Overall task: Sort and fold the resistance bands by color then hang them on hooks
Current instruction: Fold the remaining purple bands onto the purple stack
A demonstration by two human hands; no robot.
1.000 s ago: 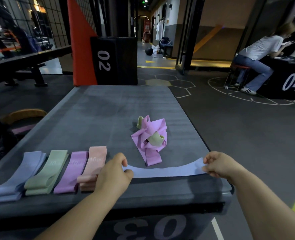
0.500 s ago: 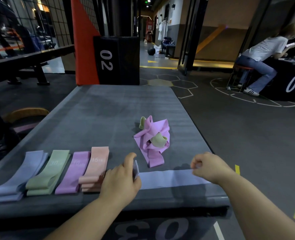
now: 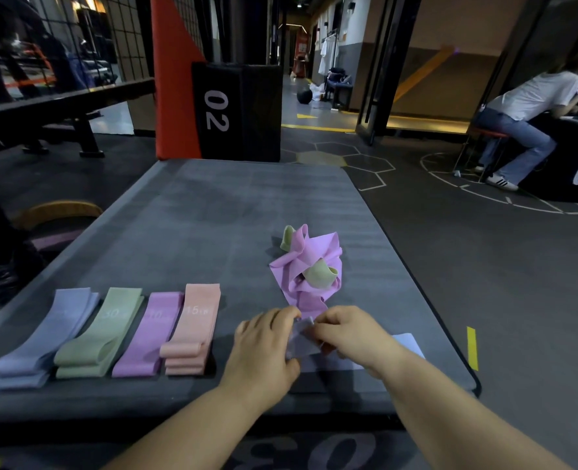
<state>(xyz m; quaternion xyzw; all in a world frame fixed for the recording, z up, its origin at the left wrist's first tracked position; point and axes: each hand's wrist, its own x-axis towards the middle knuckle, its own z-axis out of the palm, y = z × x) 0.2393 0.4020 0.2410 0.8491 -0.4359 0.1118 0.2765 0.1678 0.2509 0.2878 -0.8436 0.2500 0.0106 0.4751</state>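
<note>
Pale blue band point(image 3: 301, 342), doubled over, lies at the near edge of the desk point(image 3: 246, 198). My left hand point(image 3: 263, 344) and right hand point(image 3: 352, 337) both pinch it. Just left, folded bands point(image 3: 131, 334) lie in a row.

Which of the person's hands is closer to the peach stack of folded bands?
Left. The left hand is just right of the peach stack, pinching the blue band; the right hand holds it farther right.

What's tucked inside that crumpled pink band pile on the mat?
A green band shows through the pink pile, and a green tip pokes out at its far left. Whether they join, or anything lies deeper, is covered.
</note>
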